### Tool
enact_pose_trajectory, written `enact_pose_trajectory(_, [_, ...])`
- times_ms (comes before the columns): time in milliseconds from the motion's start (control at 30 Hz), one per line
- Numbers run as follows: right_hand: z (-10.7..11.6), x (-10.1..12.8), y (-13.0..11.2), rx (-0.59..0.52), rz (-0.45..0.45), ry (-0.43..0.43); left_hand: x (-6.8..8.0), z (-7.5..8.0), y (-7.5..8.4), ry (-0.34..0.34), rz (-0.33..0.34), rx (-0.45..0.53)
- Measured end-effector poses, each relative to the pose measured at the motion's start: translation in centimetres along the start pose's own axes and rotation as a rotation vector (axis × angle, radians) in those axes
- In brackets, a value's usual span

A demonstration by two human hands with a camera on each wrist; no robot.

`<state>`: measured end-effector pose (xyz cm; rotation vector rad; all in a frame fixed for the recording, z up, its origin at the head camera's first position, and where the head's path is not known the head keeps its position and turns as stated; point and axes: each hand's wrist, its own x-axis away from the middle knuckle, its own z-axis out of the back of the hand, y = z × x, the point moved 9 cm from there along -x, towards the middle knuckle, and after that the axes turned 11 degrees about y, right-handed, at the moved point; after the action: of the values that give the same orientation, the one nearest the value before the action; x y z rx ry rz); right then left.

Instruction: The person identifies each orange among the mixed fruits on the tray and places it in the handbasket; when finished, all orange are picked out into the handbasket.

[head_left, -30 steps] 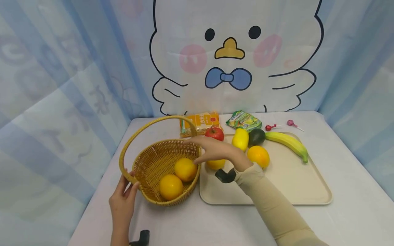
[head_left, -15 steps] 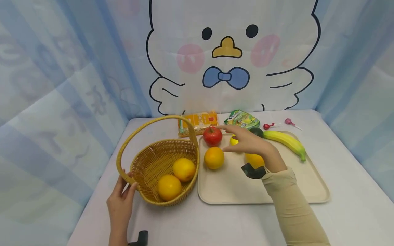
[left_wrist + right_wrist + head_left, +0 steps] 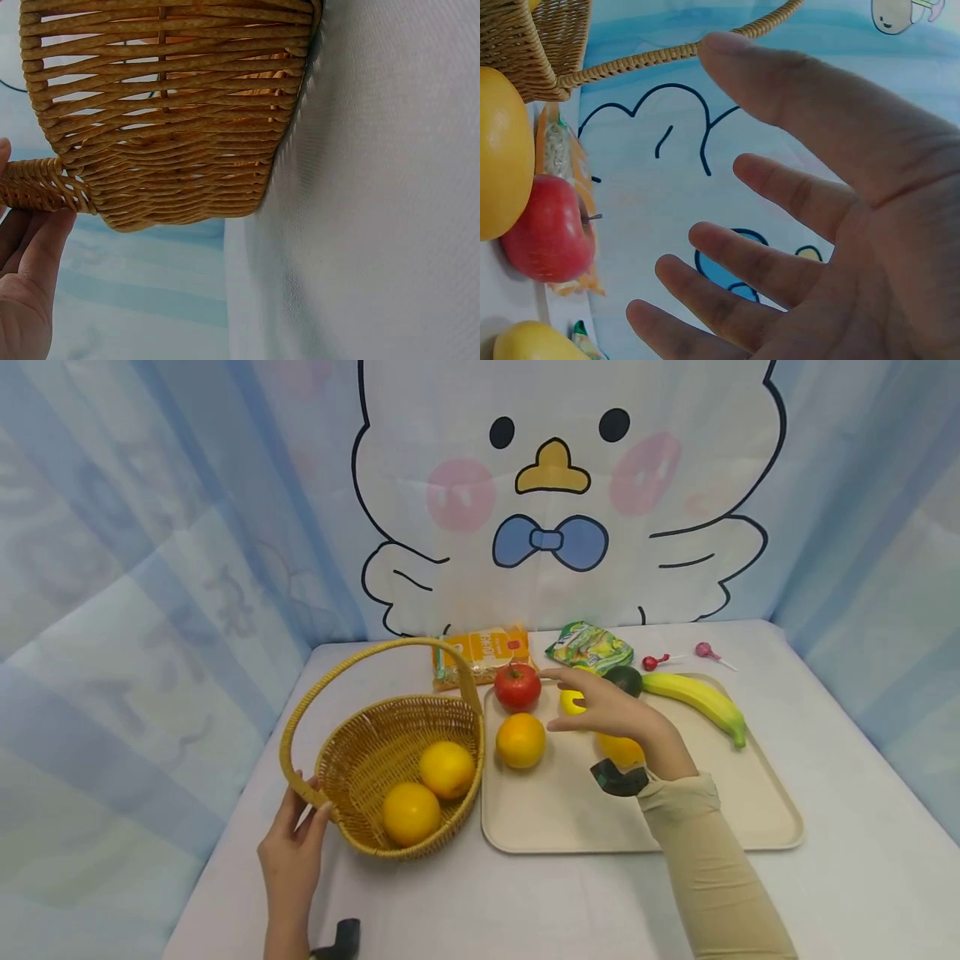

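Right hand [image 3: 611, 710] spread, empty, above tray [image 3: 750, 810] beside orange [image 3: 520, 741]. Left hand [image 3: 292, 852] grips basket [image 3: 375, 752] handle base, two oranges inside.

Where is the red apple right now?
In the head view, the red apple sits at the tray's far left corner, just behind an orange, with the open right hand hovering to its right.

We count four oranges: two in the basket [image 3: 352, 752] by the left hand [image 3: 292, 852], one [image 3: 521, 740] just left of the right hand [image 3: 611, 710], one [image 3: 621, 749] under it. Beyond the right hand we see one tomato [image 3: 517, 686], one lemon [image 3: 572, 702], one avocado [image 3: 624, 679], one banana [image 3: 701, 697], two lollipops [image 3: 652, 662] and two snack packets [image 3: 590, 647]
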<state>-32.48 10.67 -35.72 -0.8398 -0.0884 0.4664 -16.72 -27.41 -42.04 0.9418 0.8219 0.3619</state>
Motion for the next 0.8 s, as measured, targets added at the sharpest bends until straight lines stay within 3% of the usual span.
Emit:
enact_pose_trajectory(400, [-0.6, -0.4, 0.5, -0.040, -0.028, 0.000, 0.0, 0.0, 0.0, 0.003, 0.003, -0.011])
enact_pose_trajectory(800, [-1.3, -0.5, 1.4, -0.065, -0.091, 0.009, 0.1, 0.1, 0.5, 0.009, -0.049, 0.048])
